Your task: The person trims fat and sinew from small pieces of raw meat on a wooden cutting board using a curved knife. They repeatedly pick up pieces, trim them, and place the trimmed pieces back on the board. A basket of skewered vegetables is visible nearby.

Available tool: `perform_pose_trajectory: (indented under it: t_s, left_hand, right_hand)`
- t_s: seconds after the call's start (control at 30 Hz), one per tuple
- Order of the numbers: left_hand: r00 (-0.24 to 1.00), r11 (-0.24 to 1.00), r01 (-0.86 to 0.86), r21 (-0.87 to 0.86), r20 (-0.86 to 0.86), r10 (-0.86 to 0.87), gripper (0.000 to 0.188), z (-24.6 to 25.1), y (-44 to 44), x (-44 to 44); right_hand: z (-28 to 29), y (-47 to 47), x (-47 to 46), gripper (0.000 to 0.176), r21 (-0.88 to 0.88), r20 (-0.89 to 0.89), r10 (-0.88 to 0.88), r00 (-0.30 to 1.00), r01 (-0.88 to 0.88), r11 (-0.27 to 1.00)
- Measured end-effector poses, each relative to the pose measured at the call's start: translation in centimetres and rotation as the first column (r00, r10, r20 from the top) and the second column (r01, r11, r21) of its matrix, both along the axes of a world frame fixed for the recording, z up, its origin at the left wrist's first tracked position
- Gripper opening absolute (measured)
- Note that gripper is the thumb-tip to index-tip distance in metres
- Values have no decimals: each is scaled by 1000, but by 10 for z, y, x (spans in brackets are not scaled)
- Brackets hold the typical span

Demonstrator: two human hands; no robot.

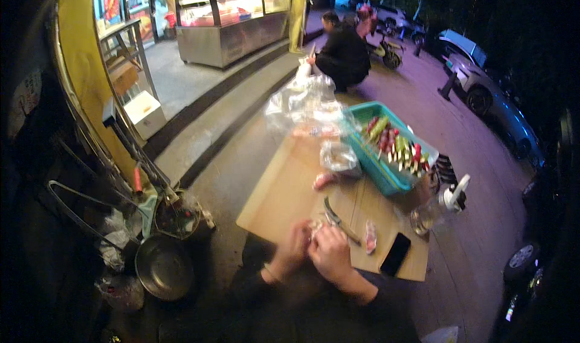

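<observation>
Over the near edge of a wooden board (281, 193), my left hand (294, 245) and my right hand (332, 252) meet, fingers bent around a small pale item (316, 226) that is mostly hidden and blurred. Just beyond my right hand lies a knife (337, 218) with a curved blade. A wrapped reddish piece (370, 237) and a black smartphone (395, 254) lie to the right. Farther back are a pinkish piece (324, 180) and a clear plastic bag (337, 156) with contents I cannot make out.
A teal plastic basket (394, 186) holds fruit skewers (394, 143). Right of it stands a clear jug (423, 218) with a white top. Plastic bags (308, 107) lie behind the board. A frying pan (164, 267) is at left. A person (344, 53) crouches beyond, near a display case (235, 39).
</observation>
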State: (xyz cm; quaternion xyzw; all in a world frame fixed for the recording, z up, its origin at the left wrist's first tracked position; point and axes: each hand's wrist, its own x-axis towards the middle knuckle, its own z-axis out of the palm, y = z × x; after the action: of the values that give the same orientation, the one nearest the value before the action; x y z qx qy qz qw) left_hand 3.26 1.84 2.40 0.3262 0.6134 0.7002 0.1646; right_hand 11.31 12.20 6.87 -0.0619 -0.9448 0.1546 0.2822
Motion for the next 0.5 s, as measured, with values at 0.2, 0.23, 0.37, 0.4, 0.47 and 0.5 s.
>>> perform_pose_trajectory:
  t_s: [0.2,0.23,0.37,0.4,0.47,0.5]
  left_hand:
    - [663,921,83,381,668,-336,45,17,-9,-21]
    - [596,894,55,445,704,-387,43,20,-8,-23]
    - [463,876,-31,480,784,-413,41,27,-5,-22]
    - [476,857,-22,515,760,-444,40,27,-5,-22]
    - [495,833,-16,553,728,-474,40,26,-3,-21]
    - [503,829,-14,559,721,-477,40,25,-3,-21]
  right_hand:
    - [-4,28,12,8,-251,22,-127,992,129,959]
    - [-7,35,12,8,-241,32,-182,983,184,953]
    - [-19,46,-1,7,-160,0,-258,966,254,954]
    - [-18,45,0,6,-176,29,-237,971,239,955]
    - [-13,38,2,6,-248,124,-224,967,249,936]
    - [-8,33,4,6,-242,17,-175,984,174,954]
